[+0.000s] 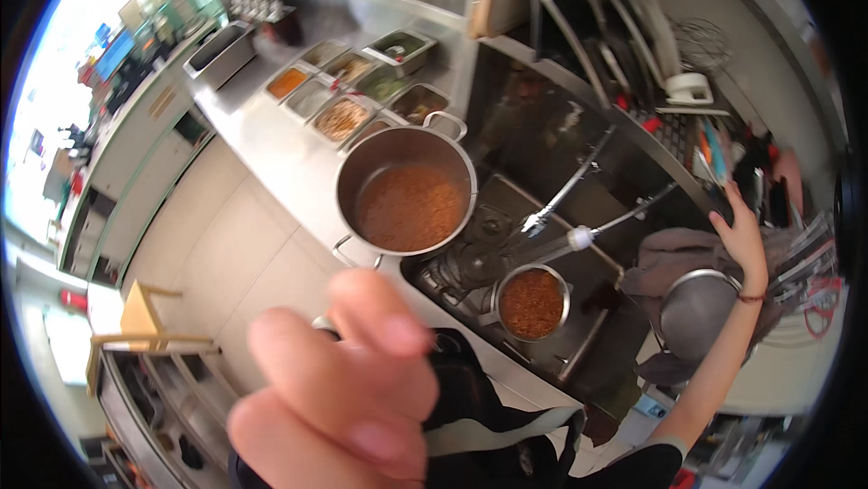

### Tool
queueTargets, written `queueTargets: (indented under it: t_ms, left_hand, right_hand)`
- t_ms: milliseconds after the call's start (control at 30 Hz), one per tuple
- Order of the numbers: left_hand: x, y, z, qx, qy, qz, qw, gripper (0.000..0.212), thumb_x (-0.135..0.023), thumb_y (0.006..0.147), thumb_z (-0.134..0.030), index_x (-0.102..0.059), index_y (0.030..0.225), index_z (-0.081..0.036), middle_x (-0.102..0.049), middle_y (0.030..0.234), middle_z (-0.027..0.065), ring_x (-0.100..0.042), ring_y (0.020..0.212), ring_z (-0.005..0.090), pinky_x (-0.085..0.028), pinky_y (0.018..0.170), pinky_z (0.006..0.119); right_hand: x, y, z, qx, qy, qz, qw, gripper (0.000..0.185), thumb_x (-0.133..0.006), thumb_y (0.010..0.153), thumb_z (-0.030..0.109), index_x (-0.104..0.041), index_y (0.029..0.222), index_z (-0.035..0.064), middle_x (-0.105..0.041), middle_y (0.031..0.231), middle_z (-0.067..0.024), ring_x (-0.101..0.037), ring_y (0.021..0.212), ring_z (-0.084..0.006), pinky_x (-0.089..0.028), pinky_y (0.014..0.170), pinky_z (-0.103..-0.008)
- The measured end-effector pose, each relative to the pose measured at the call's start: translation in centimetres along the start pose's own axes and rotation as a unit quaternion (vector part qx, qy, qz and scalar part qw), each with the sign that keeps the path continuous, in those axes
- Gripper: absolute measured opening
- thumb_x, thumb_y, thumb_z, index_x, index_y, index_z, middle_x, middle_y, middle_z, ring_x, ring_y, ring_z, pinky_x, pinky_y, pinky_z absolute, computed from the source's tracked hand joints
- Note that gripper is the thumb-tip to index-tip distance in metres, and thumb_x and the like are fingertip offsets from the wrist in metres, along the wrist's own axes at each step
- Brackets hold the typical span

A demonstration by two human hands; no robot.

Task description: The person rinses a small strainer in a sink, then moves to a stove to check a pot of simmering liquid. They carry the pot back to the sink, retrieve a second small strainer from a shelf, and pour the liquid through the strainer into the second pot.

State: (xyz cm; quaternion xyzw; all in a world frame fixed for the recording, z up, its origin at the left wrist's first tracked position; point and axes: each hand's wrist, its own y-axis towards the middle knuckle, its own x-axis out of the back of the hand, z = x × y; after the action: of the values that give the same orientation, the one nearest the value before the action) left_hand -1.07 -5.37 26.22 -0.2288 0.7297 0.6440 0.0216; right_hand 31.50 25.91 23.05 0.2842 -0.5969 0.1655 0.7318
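Note:
My left hand (pixel 346 387) is raised close to the camera with its fingers curled, large and blurred; whether anything is in it cannot be told. To the far right, my right hand (pixel 742 235) reaches with thumb and fingers apart to the edge of a rack of utensils, near blue and orange utensils (pixel 712 143). A large steel stockpot (pixel 352 167) with two loop handles stands on the counter beside the stove, holding reddish-brown liquid with bits in it. Nearer me, a small steel pot (pixel 494 299) on the stove holds a coarse red-brown mass (pixel 532 302).
Several steel pans of ingredients (pixel 342 116) sit behind the stockpot. Two metal-tubed fittings (pixel 569 184) lie across the dark stove top (pixel 515 109). A grey cloth (pixel 671 252) and a round metal vessel (pixel 698 313) are under my right arm. A wooden chair (pixel 146 319) stands left.

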Motion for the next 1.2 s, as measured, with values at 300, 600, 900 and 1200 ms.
queueTargets:
  t_ms: [300, 600, 900, 1200]
  left_hand:
    - [9.3, -0.8, -1.3, -0.065, 0.081, 0.034, 0.994, 0.006, -0.064, 0.070, -0.029, -0.065, 0.070, -0.023, -0.048, 0.088, -0.0016, -0.037, 0.087, 0.0181, -0.026, 0.080, 0.039]
    - [10.4, -3.7, 5.0, 0.202, -0.387, 0.378, 0.816, 0.035, -0.048, 0.080, -0.043, -0.063, 0.072, -0.013, -0.055, 0.085, 0.0057, -0.048, 0.083, 0.0199, -0.037, 0.078, 0.040]
    - [0.8, -4.1, 10.1, 0.251, -0.268, 0.129, 0.921, 0.072, -0.020, 0.080, -0.065, -0.056, 0.089, -0.003, -0.049, 0.094, 0.0289, -0.042, 0.091, 0.0343, -0.038, 0.076, 0.044]
    - [-4.0, -3.2, 10.9, 0.093, -0.380, 0.151, 0.908, 0.054, -0.021, 0.083, -0.059, -0.062, 0.091, -0.025, -0.043, 0.102, 0.0301, -0.043, 0.089, 0.0313, -0.038, 0.078, 0.036]
  right_hand:
    - [5.8, 1.7, -2.7, -0.083, 0.065, -0.009, 0.994, 0.039, -0.059, 0.075, 0.019, -0.051, 0.107, -0.0021, -0.059, 0.094, -0.0175, -0.057, 0.080, -0.0210, -0.044, 0.072, -0.0303]
    - [4.3, 10.9, -8.2, -0.113, -0.161, -0.246, 0.949, 0.026, -0.053, 0.073, 0.014, -0.057, 0.096, 0.0026, -0.060, 0.085, -0.0185, -0.056, 0.082, -0.0342, -0.045, 0.074, -0.0396]
    - [1.7, 16.5, -14.5, -0.321, -0.356, -0.065, 0.875, 0.028, -0.047, 0.076, 0.017, -0.057, 0.100, 0.0065, -0.058, 0.100, -0.0139, -0.050, 0.102, -0.0317, -0.032, 0.088, -0.0527]
    - [6.3, 16.0, -18.2, -0.186, -0.190, -0.394, 0.880, 0.017, -0.050, 0.078, 0.017, -0.062, 0.089, 0.0151, -0.061, 0.086, -0.0113, -0.059, 0.080, -0.0267, -0.045, 0.066, -0.0350]
